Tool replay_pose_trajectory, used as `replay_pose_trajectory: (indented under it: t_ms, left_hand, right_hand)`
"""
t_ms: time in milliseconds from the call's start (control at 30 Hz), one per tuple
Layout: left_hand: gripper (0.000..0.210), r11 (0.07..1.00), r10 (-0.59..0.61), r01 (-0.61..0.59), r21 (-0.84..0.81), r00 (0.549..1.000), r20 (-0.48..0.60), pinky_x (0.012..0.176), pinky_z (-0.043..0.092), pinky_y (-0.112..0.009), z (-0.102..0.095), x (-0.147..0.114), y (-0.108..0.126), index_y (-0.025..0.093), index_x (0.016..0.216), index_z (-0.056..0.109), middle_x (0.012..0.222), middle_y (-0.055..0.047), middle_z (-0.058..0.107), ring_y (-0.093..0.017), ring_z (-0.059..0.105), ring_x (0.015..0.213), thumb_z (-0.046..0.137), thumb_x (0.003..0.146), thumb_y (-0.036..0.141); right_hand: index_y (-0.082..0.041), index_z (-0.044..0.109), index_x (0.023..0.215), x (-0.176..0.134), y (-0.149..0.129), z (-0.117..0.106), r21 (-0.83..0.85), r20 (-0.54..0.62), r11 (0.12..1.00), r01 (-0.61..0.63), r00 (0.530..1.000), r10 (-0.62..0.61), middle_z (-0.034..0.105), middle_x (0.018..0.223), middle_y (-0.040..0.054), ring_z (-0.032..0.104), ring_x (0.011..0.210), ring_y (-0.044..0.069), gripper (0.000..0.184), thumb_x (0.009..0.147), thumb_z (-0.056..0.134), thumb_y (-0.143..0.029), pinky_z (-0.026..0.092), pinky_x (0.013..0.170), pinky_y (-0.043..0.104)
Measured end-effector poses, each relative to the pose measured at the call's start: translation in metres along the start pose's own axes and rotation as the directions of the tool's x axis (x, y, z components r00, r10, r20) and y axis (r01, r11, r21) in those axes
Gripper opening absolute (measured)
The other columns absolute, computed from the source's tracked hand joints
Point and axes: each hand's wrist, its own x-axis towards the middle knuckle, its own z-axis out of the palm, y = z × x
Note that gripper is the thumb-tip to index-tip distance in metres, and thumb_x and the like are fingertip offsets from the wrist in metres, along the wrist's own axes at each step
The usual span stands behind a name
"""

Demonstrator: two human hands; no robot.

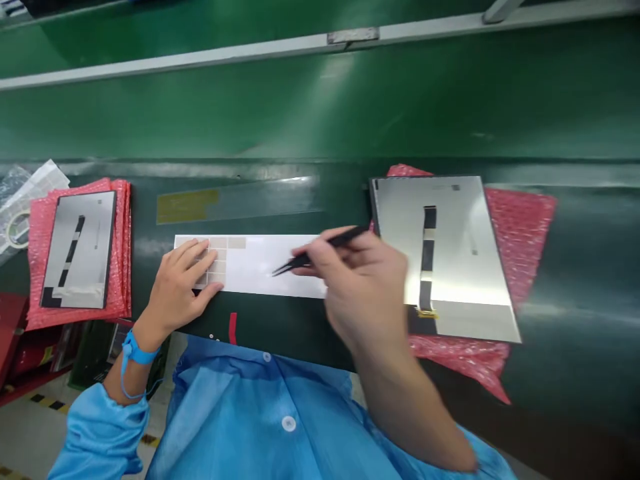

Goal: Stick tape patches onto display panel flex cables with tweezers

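My left hand (183, 283) lies with fingers spread on the left part of a white sticker sheet (280, 247), over its rows of beige rectangular labels (217, 267). In my right hand (360, 287) is a pair of black tweezers (320, 252), tips pointing left above the bare white part of the sheet. Whether anything is between the tips is too small to tell. To the right of that hand a silver display panel (460, 260) with a black flex strip (427, 257) lies on pink bubble wrap (517, 240).
At the left, another silver panel (80, 250) rests on a stack of pink bubble bags (123, 247). Beyond them lies a tape roll (19, 230). A clear strip with a yellow end (187, 205) lies behind the sheet. A red strip (233, 328) is near the table's front edge.
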Motion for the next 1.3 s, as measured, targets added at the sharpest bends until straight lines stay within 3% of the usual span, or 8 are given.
replay_pose_trajectory:
  t_ms: [100,200,333,600,933,1300]
  left_hand:
    - [0.051,1.0,-0.009,0.009,-0.024,1.0,0.001,0.118,0.043,-0.054,0.005,-0.001,0.002,0.019,0.144,0.064,0.152,-0.016,0.062,-0.034,0.053,0.145,0.071,0.098,0.04]
    - [0.057,0.998,0.005,-0.005,-0.059,1.0,0.013,0.118,0.042,-0.053,0.006,-0.001,0.004,0.018,0.146,0.062,0.152,-0.016,0.061,-0.034,0.052,0.146,0.074,0.096,0.043]
    - [0.062,0.997,0.027,-0.025,-0.076,0.999,0.028,0.118,0.04,-0.052,0.007,-0.001,0.002,0.016,0.145,0.062,0.153,-0.017,0.06,-0.035,0.05,0.147,0.074,0.095,0.049]
    - [0.063,0.996,0.04,-0.038,-0.075,0.999,0.031,0.117,0.04,-0.05,0.008,0.0,0.003,0.014,0.145,0.062,0.153,-0.016,0.06,-0.035,0.05,0.146,0.076,0.094,0.048]
    - [0.065,0.996,0.045,-0.042,-0.076,0.999,0.03,0.116,0.04,-0.051,0.008,0.0,0.003,0.013,0.144,0.061,0.153,-0.017,0.06,-0.037,0.05,0.145,0.078,0.092,0.048]
    - [0.067,0.996,0.047,-0.046,-0.072,0.999,0.02,0.115,0.041,-0.05,0.008,0.001,0.002,0.015,0.144,0.061,0.153,-0.016,0.06,-0.036,0.052,0.144,0.082,0.089,0.048]
  right_hand:
    - [-0.021,0.068,0.085,0.002,0.022,0.041,-0.028,0.121,1.0,0.002,0.993,0.001,0.073,0.081,0.0023,0.074,0.075,0.02,0.027,0.085,0.084,-0.044,0.068,0.064,0.031]
    - [-0.022,0.067,0.083,0.005,0.037,0.056,-0.069,0.159,0.998,0.001,0.987,0.01,0.072,0.081,0.0023,0.074,0.078,0.02,0.026,0.086,0.082,-0.043,0.067,0.065,0.031]
    - [-0.021,0.069,0.084,0.003,0.039,0.056,-0.127,0.224,0.992,-0.026,0.973,0.055,0.073,0.08,0.0031,0.074,0.077,0.022,0.026,0.085,0.084,-0.043,0.067,0.064,0.032]
    - [-0.022,0.069,0.085,0.002,0.035,0.055,-0.197,0.203,0.98,-0.027,0.977,0.068,0.074,0.082,0.0031,0.075,0.077,0.022,0.023,0.086,0.084,-0.039,0.067,0.063,0.031]
    - [-0.02,0.067,0.085,0.015,0.034,0.059,-0.249,0.284,0.964,-0.089,0.945,0.161,0.073,0.077,0.0036,0.073,0.071,0.021,0.023,0.083,0.082,-0.037,0.064,0.059,0.028]
    - [-0.019,0.065,0.081,0.012,0.035,0.067,-0.226,0.352,0.972,-0.064,0.925,0.143,0.071,0.072,0.0019,0.066,0.058,0.016,0.015,0.084,0.074,-0.031,0.057,0.055,0.026]
